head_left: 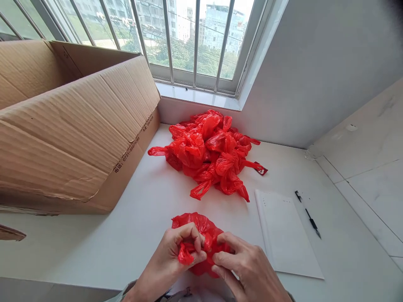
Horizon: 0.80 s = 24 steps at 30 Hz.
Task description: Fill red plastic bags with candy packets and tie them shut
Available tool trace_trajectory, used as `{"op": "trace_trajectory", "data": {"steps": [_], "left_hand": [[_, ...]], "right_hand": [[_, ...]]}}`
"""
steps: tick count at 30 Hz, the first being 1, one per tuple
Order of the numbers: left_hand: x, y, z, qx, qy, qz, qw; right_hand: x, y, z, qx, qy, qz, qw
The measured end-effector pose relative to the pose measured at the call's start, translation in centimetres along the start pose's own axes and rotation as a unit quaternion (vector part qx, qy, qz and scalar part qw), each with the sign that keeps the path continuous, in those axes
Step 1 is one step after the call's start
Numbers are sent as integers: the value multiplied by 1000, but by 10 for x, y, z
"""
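Observation:
A red plastic bag point(197, 220) lies bunched on the white table close to me. My left hand point(181, 251) is closed round a gathered part of it, and a crumpled red end pokes out of the fist. On the bag's right side, my right hand point(242, 260) pinches the thin plastic between thumb and fingers. The two hands are close together, with a small twisted tuft of the bag between them. Whatever the bag contains, if anything, is hidden.
A heap of knotted red plastic bags point(210, 151) sits by the wall, a small dark tag point(260, 168) at its right edge. A large open cardboard box point(78, 126) stands left. To the right lie a white notepad point(288, 235) and a pen point(308, 214). Behind is a barred window point(195, 42).

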<state>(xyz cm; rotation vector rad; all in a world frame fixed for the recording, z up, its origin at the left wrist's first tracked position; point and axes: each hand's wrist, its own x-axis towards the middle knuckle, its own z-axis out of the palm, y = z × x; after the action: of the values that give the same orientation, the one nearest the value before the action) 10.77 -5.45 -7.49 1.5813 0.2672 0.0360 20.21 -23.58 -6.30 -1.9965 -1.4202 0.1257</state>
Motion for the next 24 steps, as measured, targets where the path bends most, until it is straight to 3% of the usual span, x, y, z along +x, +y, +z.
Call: {"op": "trace_trajectory", "data": {"steps": [4,10,12,15,19,21,24], "left_hand": [[-5,2,3,154,-15,100,983],[-5,6,5,278,17,296,913],[-4,3,3,296,35,345,890],[-2,0,0,319,66,384,864],[-1,1,-4,404,135,384,819],[-2,4,-8,436,124,368,812],[-6,8,-16,437,81,354,823]], "right_hand": [[10,0,-1,103,129,44,985],[31,4,20,326,52,145,933],[31,7,26,368,41,188,910],[28,8,30,413,20,199,889],[27,3,27,373,39,167,912],[28,0,24,314,64,135,938],[26,0,23,170,124,45,977]]}}
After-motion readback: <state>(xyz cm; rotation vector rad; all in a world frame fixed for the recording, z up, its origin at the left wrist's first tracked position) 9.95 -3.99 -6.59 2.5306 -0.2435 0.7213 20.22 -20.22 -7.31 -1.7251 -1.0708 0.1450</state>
